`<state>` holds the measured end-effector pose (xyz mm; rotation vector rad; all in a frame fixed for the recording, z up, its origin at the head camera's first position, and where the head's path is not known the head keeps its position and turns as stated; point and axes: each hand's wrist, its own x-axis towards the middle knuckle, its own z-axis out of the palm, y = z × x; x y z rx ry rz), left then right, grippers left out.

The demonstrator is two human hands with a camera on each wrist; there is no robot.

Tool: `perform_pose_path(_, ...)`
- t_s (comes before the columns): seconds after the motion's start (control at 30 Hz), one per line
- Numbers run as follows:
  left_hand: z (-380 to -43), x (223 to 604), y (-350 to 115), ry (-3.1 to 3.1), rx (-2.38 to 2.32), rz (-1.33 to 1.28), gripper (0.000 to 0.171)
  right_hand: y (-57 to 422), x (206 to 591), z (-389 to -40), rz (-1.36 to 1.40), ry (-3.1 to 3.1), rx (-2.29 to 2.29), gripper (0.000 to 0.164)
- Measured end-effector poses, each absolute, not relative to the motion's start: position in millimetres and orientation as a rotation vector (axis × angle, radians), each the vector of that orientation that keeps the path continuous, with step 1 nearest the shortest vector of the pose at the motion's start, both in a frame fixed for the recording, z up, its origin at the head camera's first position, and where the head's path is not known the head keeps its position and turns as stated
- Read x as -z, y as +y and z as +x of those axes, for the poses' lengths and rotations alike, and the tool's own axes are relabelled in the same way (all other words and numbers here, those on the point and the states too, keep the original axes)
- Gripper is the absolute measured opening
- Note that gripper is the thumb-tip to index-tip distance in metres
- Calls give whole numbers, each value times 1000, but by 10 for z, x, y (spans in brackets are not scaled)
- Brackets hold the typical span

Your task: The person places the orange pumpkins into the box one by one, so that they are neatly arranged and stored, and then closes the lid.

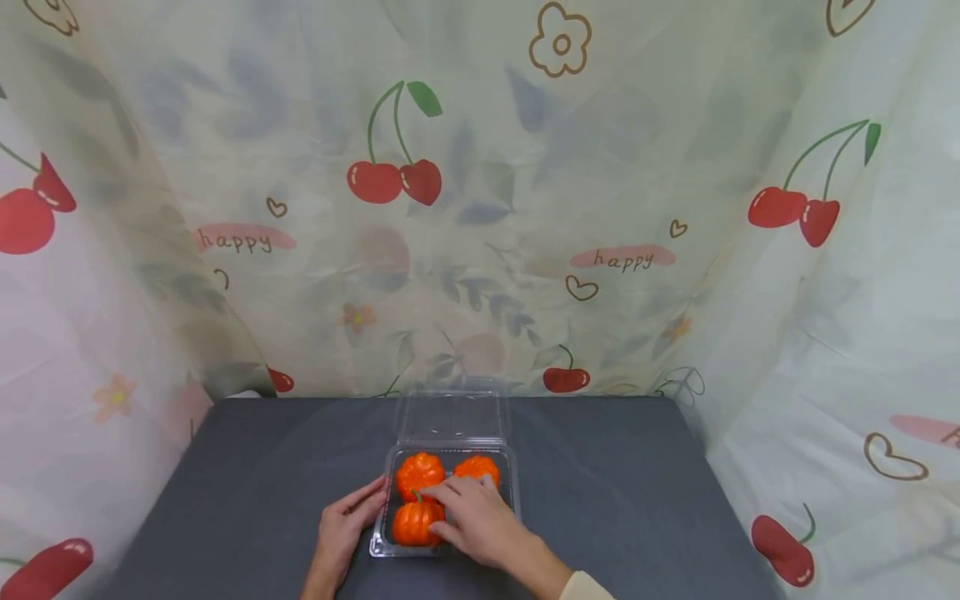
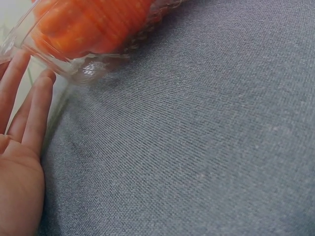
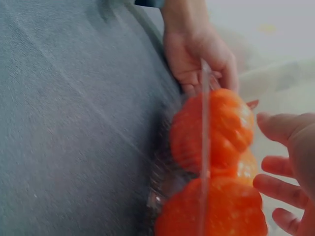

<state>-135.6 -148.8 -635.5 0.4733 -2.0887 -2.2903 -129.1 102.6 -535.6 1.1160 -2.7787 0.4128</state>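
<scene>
A clear plastic clamshell box [image 1: 379, 547] lies with its lid raised at the back. Inside are three small orange pumpkins: a front-left pumpkin [image 1: 415, 525], a back-left pumpkin [image 1: 420, 475] and a back-right pumpkin [image 1: 476, 467]. My left hand [image 1: 347, 525] touches the box's left side; in the left wrist view its fingers [image 2: 38, 105] reach fairly straight to the plastic wall. Over the box is my right hand [image 1: 480, 518], nearest the front-left pumpkin. The right wrist view shows its fingers [image 3: 280, 191] spread beside the pumpkins, holding nothing. The right hand hides the box's front-right part.
The box stands on a dark grey cloth-covered table [image 1: 600, 500]. The transparent lid [image 1: 452, 417] leans back near the table's far edge. A patterned curtain [image 1: 480, 250] with cherries and hearts surrounds the table at the back and both sides.
</scene>
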Motion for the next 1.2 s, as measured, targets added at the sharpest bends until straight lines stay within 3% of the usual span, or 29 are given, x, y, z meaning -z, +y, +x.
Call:
perform_pose_path(0.43, -1366, 6375, -1486, -2082, 2306, 448, 56, 1282, 5321, -1461, 830, -2763, -674, 39)
perform_pose_path(1.2, -1341, 6339, -1490, -2091, 2293, 441, 55, 1710, 5721, -1881, 313, -2771, -1128, 52)
